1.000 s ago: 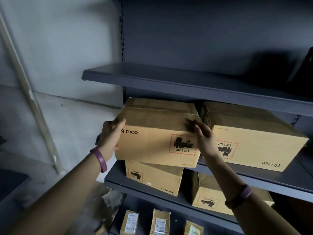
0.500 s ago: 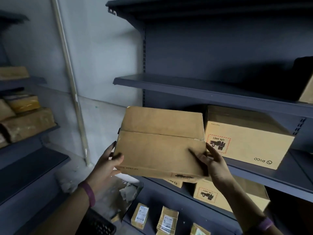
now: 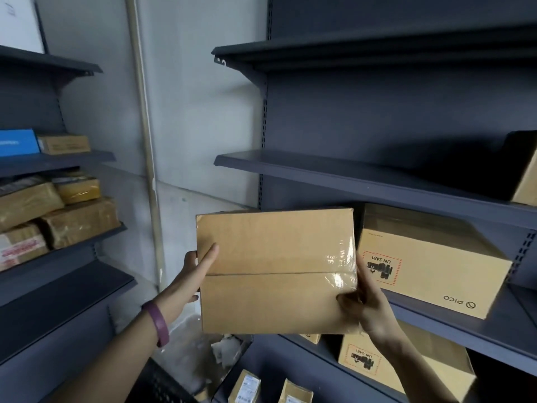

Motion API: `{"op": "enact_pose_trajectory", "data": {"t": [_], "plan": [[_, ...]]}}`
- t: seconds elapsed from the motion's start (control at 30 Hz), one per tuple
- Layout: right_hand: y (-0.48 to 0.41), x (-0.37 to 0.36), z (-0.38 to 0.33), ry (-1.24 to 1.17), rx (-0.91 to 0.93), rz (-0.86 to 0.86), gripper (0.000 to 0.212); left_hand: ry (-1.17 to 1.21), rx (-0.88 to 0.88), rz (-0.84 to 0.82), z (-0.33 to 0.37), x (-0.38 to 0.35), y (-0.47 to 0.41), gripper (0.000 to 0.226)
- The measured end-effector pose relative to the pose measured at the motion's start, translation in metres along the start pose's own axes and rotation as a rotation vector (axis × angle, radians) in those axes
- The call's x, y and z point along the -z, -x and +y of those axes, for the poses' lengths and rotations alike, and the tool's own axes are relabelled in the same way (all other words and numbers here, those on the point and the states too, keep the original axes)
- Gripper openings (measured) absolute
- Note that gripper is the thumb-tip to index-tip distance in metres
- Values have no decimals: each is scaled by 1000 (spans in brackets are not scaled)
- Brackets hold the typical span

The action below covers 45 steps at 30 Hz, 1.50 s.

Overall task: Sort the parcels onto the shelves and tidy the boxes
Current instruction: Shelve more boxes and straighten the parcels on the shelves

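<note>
A plain brown cardboard box [image 3: 276, 271], taped along its right edge, is held in the air in front of the dark shelf unit. My left hand [image 3: 194, 274] grips its left side, thumb lying across the facing panel. My right hand [image 3: 363, 303] grips the lower right corner with fingers curled around the edge. Behind it on the middle shelf [image 3: 479, 330] sits a PICO box [image 3: 430, 269] with a UN 3481 label printed upside down. A similar box [image 3: 406, 365] sits on the shelf below.
The shelf above [image 3: 348, 175] is bare on its left part, with a box corner [image 3: 526, 181] at far right. A second shelf unit at left holds wrapped parcels [image 3: 58, 216] and a blue box [image 3: 17, 142]. Small parcels [image 3: 247, 388] lie on the lowest shelf.
The box has come off the middle shelf and tipped up, so a plain panel now faces me. It rose slightly while my view swung left and upward, revealing the left shelf unit.
</note>
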State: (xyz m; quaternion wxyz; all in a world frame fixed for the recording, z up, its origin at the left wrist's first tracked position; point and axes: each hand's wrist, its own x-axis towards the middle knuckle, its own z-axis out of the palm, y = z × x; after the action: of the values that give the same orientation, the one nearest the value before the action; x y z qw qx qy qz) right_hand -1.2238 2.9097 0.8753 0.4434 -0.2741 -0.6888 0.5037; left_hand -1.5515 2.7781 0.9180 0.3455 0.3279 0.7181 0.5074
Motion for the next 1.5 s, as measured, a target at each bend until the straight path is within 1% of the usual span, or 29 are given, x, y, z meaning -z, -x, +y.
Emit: {"op": "enact_pose_trajectory", "data": {"t": [0.07,0.1,0.2,0.3,0.37,0.43,0.47,0.53,0.57,0.6,0.7,0.77,0.83,0.87,0.93,1.03,1.13,1.2,1.27,1.33,1.5], "plan": [[0,3,0,15,14,10,89,11,65,4,7,7,-2,100],[0,4,1,2,0,32,88,53,96,4,10,9,-3,101],[2,0,8,-43,-35,86,77,209,167,53,25,8,-4,88],[3,-7,8,-68,-68,76,63,302,221,95,40,4,-4,85],[3,-8,2,-64,-95,39,53,284,197,60,43,5,-1,75],[1,-8,-9,-6,-156,3,46,282,135,34,38,7,1,61],[1,-7,-14,31,-200,-39,47,301,107,31,33,8,1,54],[0,-4,-21,51,-283,-148,67,362,56,6,25,8,2,45],[-2,-2,-22,23,-313,-179,76,381,36,-9,22,10,2,46],[-4,-1,-23,-32,-332,-192,80,393,26,-24,18,12,3,51],[-13,0,-25,-210,-363,-113,68,424,-34,-117,3,21,6,55],[-16,-1,-30,-224,-355,-52,64,407,-83,-188,-8,26,6,57],[-17,1,-31,-255,-324,-25,57,406,-97,-234,-15,31,7,58],[-16,3,-29,-280,-310,-32,57,409,-98,-260,-17,34,7,55],[-16,7,-26,-289,-288,-90,65,398,-106,-290,-20,39,6,50],[-13,15,-22,-290,-245,-212,74,332,-124,-314,-23,45,4,59],[-12,22,-14,-261,-220,-235,80,198,-143,-369,-25,47,6,72],[-11,20,-8,-179,-188,-217,84,135,-156,-335,-29,42,4,81],[-9,15,-2,-124,-161,-202,85,150,-160,-221,-34,33,0,84],[-7,10,4,-126,-141,-195,86,184,-166,-137,-39,27,-4,84],[-3,5,4,-190,-91,-162,88,262,-171,-123,-52,24,-16,81]]}}
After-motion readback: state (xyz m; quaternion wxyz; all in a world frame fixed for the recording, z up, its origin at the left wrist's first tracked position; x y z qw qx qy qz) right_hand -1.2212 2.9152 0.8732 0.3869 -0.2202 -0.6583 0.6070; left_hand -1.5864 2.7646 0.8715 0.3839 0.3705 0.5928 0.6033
